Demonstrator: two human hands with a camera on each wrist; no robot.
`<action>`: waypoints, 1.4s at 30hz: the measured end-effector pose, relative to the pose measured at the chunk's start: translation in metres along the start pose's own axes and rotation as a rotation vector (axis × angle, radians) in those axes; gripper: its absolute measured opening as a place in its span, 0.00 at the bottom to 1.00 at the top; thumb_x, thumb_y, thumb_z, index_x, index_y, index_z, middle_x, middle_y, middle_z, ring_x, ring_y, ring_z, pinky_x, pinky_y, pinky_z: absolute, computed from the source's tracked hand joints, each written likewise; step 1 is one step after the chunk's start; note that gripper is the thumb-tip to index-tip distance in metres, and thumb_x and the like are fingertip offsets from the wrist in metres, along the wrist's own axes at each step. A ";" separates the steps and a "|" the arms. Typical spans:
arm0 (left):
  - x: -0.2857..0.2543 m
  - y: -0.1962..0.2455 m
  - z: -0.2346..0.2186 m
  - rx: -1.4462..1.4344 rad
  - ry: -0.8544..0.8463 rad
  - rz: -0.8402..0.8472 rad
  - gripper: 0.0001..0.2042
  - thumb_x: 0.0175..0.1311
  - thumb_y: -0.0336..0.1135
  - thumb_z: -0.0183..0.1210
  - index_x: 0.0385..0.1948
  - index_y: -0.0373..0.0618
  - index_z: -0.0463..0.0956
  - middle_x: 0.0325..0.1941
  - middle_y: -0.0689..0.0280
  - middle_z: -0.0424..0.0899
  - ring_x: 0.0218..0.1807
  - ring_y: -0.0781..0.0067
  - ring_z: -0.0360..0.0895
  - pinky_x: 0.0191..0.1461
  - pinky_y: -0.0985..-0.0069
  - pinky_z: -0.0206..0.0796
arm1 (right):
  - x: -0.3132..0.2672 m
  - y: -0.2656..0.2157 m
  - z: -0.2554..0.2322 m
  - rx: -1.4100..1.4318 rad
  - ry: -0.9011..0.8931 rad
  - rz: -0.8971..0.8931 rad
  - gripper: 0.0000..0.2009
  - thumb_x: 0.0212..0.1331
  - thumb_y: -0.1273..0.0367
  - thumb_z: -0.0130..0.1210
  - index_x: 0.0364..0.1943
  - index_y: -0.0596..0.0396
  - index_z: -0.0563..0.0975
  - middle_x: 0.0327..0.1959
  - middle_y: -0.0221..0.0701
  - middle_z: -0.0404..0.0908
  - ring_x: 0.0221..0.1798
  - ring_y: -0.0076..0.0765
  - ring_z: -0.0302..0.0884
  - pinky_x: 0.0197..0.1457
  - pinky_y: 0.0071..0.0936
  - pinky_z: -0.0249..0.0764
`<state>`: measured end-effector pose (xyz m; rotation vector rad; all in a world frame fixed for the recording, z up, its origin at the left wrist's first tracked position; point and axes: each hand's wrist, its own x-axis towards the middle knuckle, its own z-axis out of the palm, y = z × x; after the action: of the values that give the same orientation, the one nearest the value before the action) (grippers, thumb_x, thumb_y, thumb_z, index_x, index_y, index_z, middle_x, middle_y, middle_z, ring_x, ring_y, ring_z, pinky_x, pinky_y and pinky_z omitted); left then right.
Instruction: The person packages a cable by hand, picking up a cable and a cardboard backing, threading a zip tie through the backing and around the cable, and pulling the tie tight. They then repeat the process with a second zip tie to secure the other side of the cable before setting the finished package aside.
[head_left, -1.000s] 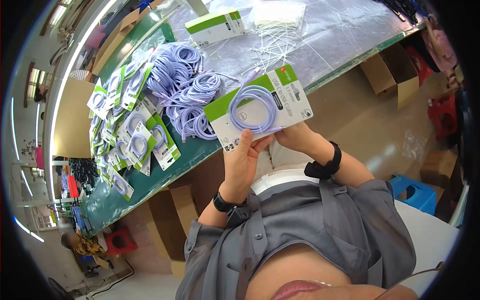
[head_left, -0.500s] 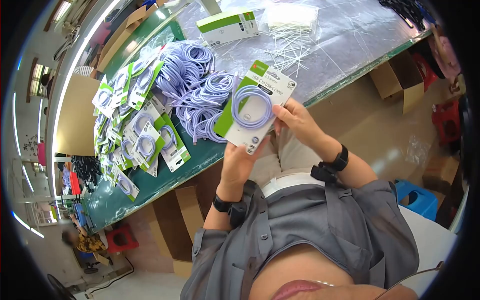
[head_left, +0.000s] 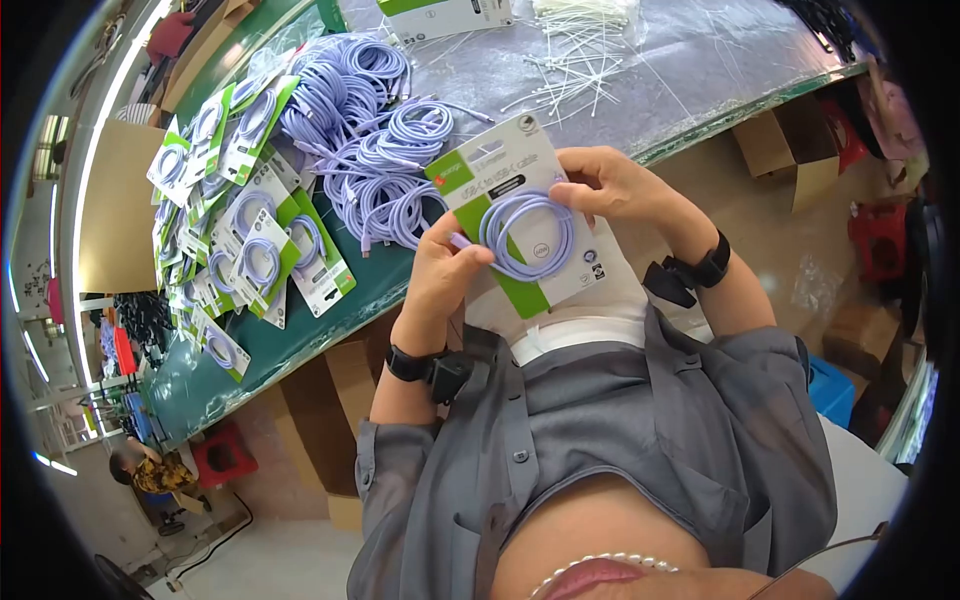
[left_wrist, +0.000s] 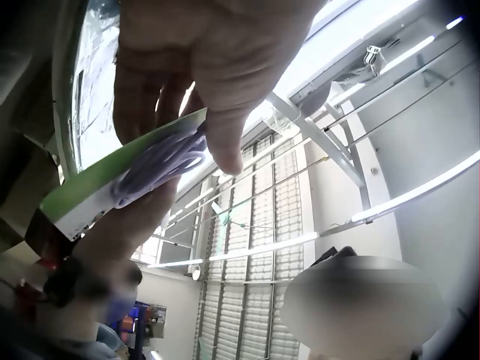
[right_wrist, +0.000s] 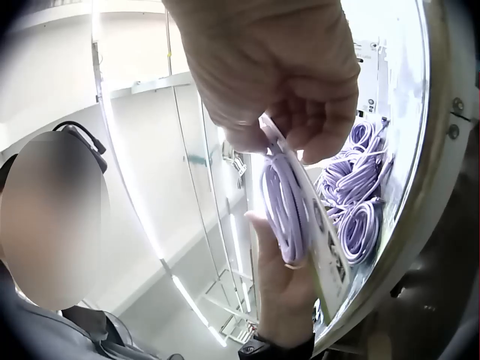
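Both hands hold a green and white retail card (head_left: pixel 525 155) in front of the body, printed "USB-C to USB-C Cable". A coiled lilac cable (head_left: pixel 565 240) lies against its front face. My left hand (head_left: pixel 440 270) pinches the card's left edge, its thumb beside a lilac cable end (head_left: pixel 460 241). At the upper right edge, my right hand (head_left: pixel 625 185) pinches the card and cable between thumb and curled fingers. In the left wrist view the card appears nearly edge-on below the left hand (left_wrist: pixel 217 67). The right wrist view shows the coil (right_wrist: pixel 281 202) standing out from the card.
Carded cables (head_left: pixel 260 255) are heaped on the green table (head_left: pixel 235 385), beside loose lilac coils (head_left: pixel 395 205). White cable ties (head_left: pixel 580 80) and a green-white box (head_left: pixel 445 20) lie farther back. Open cartons (head_left: pixel 340 400) and a blue stool (head_left: pixel 830 390) stand below.
The card has turned and come lower, closer to the body. The left hand has shifted from its bottom edge to the left edge; the right hand now grips the upper right edge.
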<state>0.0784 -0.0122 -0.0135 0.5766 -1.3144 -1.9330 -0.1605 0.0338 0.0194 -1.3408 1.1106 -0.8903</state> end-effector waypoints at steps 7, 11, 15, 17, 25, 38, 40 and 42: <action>0.006 -0.026 -0.001 0.019 0.150 0.002 0.19 0.66 0.41 0.57 0.50 0.36 0.70 0.41 0.71 0.77 0.37 0.87 0.72 0.41 0.86 0.65 | 0.009 -0.008 0.020 -0.846 0.439 -0.754 0.19 0.42 0.67 0.65 0.44 0.47 0.78 0.43 0.27 0.74 0.48 0.35 0.69 0.54 0.33 0.67; 0.002 -0.034 0.005 -0.060 0.006 -0.024 0.23 0.64 0.43 0.58 0.53 0.34 0.67 0.44 0.70 0.77 0.41 0.85 0.73 0.44 0.85 0.67 | 0.016 0.002 0.022 -0.833 0.115 -0.767 0.18 0.37 0.69 0.65 0.39 0.47 0.78 0.41 0.24 0.74 0.48 0.35 0.68 0.63 0.38 0.56; 0.001 -0.033 0.002 -0.096 -0.033 -0.050 0.24 0.62 0.44 0.60 0.52 0.35 0.68 0.45 0.68 0.77 0.44 0.83 0.74 0.48 0.84 0.68 | 0.019 0.000 0.018 -0.808 0.013 -0.776 0.17 0.38 0.65 0.65 0.38 0.45 0.79 0.38 0.24 0.73 0.47 0.34 0.67 0.64 0.39 0.54; 0.002 -0.033 0.002 -0.067 -0.080 -0.057 0.24 0.60 0.45 0.62 0.49 0.35 0.70 0.44 0.68 0.78 0.42 0.83 0.74 0.46 0.84 0.68 | 0.020 -0.005 0.015 -0.789 -0.020 -0.772 0.16 0.38 0.64 0.65 0.36 0.45 0.79 0.37 0.24 0.72 0.46 0.34 0.67 0.64 0.39 0.53; 0.001 -0.037 0.006 -0.083 -0.083 -0.133 0.25 0.60 0.48 0.61 0.48 0.35 0.70 0.44 0.67 0.78 0.43 0.81 0.75 0.46 0.82 0.68 | 0.022 -0.007 0.007 -0.722 -0.125 -0.729 0.10 0.40 0.61 0.66 0.25 0.46 0.78 0.30 0.22 0.71 0.44 0.32 0.66 0.63 0.37 0.50; 0.013 -0.047 0.016 -0.033 0.327 0.025 0.15 0.65 0.42 0.58 0.41 0.38 0.75 0.36 0.70 0.81 0.34 0.87 0.73 0.38 0.87 0.64 | -0.013 0.007 0.067 -0.821 0.496 -0.517 0.13 0.47 0.65 0.63 0.37 0.51 0.74 0.36 0.33 0.75 0.42 0.44 0.71 0.51 0.36 0.61; 0.014 -0.055 0.013 0.008 0.336 0.078 0.14 0.65 0.41 0.58 0.42 0.38 0.75 0.37 0.69 0.81 0.34 0.85 0.75 0.38 0.85 0.68 | -0.013 0.015 0.078 -0.884 0.474 -0.431 0.14 0.48 0.66 0.62 0.39 0.51 0.74 0.36 0.33 0.75 0.42 0.41 0.72 0.52 0.37 0.60; 0.010 -0.041 0.023 -0.041 0.327 0.052 0.14 0.65 0.40 0.57 0.43 0.37 0.75 0.37 0.67 0.81 0.35 0.82 0.77 0.38 0.82 0.71 | -0.012 0.019 0.076 -0.912 0.512 -0.467 0.14 0.48 0.67 0.61 0.39 0.52 0.73 0.35 0.32 0.75 0.42 0.40 0.73 0.54 0.38 0.59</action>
<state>0.0430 0.0028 -0.0421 0.7922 -1.0692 -1.7311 -0.0936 0.0680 -0.0051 -2.2598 1.7562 -1.1588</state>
